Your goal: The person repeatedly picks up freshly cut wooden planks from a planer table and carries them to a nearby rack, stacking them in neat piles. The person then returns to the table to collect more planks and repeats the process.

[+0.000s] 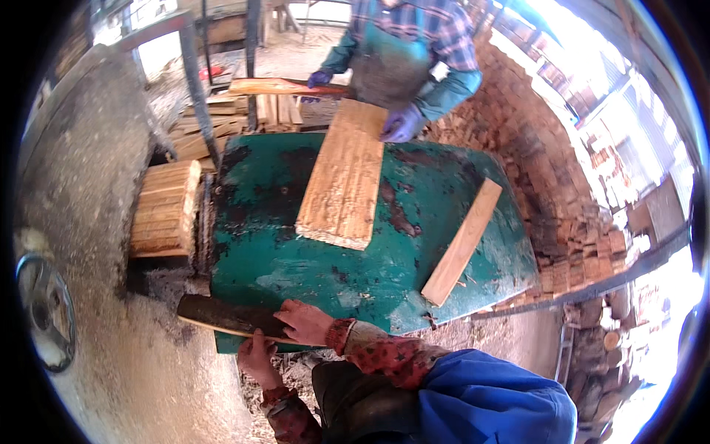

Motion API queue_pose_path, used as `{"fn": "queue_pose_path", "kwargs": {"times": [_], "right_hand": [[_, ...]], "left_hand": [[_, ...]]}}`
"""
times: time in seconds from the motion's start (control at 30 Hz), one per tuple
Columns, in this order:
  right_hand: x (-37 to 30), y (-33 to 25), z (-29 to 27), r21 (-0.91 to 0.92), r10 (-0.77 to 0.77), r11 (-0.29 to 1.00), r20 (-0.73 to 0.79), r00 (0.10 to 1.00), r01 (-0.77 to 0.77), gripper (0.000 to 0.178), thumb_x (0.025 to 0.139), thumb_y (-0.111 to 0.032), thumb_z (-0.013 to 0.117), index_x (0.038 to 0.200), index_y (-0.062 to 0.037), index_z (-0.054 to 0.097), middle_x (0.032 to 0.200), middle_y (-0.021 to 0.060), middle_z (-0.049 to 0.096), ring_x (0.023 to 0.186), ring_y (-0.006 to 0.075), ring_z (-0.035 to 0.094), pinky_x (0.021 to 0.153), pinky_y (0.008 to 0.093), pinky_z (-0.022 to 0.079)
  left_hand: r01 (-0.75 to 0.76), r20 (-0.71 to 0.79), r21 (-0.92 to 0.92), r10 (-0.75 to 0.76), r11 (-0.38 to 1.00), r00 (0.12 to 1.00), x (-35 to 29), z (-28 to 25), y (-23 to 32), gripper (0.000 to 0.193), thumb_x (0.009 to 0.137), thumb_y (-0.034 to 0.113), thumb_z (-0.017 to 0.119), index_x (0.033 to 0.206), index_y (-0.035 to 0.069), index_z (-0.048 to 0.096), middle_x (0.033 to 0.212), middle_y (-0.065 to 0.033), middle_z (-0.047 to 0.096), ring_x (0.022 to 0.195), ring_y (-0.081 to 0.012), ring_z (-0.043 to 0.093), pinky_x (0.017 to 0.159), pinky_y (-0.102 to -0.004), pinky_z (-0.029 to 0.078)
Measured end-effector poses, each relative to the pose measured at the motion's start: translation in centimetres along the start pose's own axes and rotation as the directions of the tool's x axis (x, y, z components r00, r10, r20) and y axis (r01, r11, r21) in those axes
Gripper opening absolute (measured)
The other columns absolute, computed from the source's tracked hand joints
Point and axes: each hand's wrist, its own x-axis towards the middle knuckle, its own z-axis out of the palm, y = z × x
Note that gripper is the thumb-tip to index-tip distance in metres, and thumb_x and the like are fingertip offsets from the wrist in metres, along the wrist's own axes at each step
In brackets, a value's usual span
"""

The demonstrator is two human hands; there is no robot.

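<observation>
At the near left edge of the green table [296,270] lies a bark-covered wood slab [222,311], dark on top with a pale cut edge. My left hand [259,360] grips its near edge, fingertips pressed to the wood. From above, my right hand [305,322] is closed over the slab's right part; its thumb is hidden. Farther off, a wide sawn board [344,177] rests on the table. A co-worker's gloved hand [403,123] touches its far end, and their other gloved hand [320,78] holds a long wood piece [274,87].
A narrow wood strip [462,244] lies on the table's right side. To the left, stacked boards [164,209] stand beside a large grey machine part [81,155] and a handwheel [46,313]. Cut wood is heaped in a pile [547,177] at the right.
</observation>
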Motion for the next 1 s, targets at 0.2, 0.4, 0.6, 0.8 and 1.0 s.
{"fn": "queue_pose_path", "kwargs": {"times": [0.2,0.4,0.6,0.8,1.0], "right_hand": [[-9.9,2.2,-7.6,0.081,0.131,0.988,-0.026,0.991,-0.128,0.035,0.084,-0.022,0.060,0.114,-0.0065,0.061,0.103,0.0155,0.059,0.093,0.0364,0.061,0.079,0.0453,0.052],[-23.2,11.9,-16.6,-0.091,0.405,0.883,-0.348,0.846,-0.460,0.046,0.079,-0.019,0.066,0.122,-0.0070,0.057,0.116,0.0177,0.056,0.108,0.0382,0.057,0.092,0.0445,0.049],[-32.0,25.4,-23.2,0.348,0.792,0.371,-0.602,0.097,-0.861,0.076,0.071,-0.039,0.081,0.124,0.0071,0.051,0.102,0.0200,0.062,0.094,0.0331,0.064,0.082,0.0414,0.053],[-29.1,30.8,-20.9,0.698,0.858,0.406,-0.513,-0.017,-0.590,0.067,0.067,-0.038,0.084,0.110,0.0076,0.061,0.092,0.0152,0.070,0.083,0.0258,0.069,0.073,0.0375,0.056],[-28.6,31.7,-21.6,0.927,0.954,0.280,-0.298,-0.037,-0.249,0.032,0.074,-0.015,0.078,0.100,0.0008,0.068,0.092,0.0088,0.070,0.079,0.0208,0.068,0.069,0.0342,0.055]], "left_hand": [[-0.026,0.014,0.065,0.026,0.998,1.000,0.1,-0.5,-0.4,0.024,0.084,0.018,0.073,0.085,-0.002,0.061,0.076,-0.0099,0.066,0.061,-0.0154,0.062,0.050,-0.0262,0.052],[-0.033,-0.051,0.118,0.039,0.992,0.998,-1.0,-0.2,0.7,0.022,0.085,0.019,0.072,0.084,0.003,0.057,0.075,-0.0067,0.063,0.063,-0.0145,0.060,0.052,-0.0269,0.051],[-0.057,-0.047,0.144,0.064,0.988,0.997,-0.9,0.4,0.2,0.028,0.084,0.029,0.074,0.084,0.005,0.061,0.072,-0.0052,0.062,0.063,-0.0143,0.059,0.054,-0.0272,0.048],[-0.077,-0.057,0.167,0.087,0.983,0.995,-1.0,0.5,-0.3,0.032,0.081,0.034,0.076,0.087,0.005,0.063,0.072,-0.0044,0.062,0.064,-0.0145,0.059,0.056,-0.0280,0.047],[-0.064,-0.044,0.146,0.071,0.987,0.996,-0.9,0.7,-0.4,0.027,0.082,0.028,0.074,0.088,0.005,0.063,0.075,-0.0042,0.062,0.062,-0.0145,0.059,0.054,-0.0278,0.047]]}}
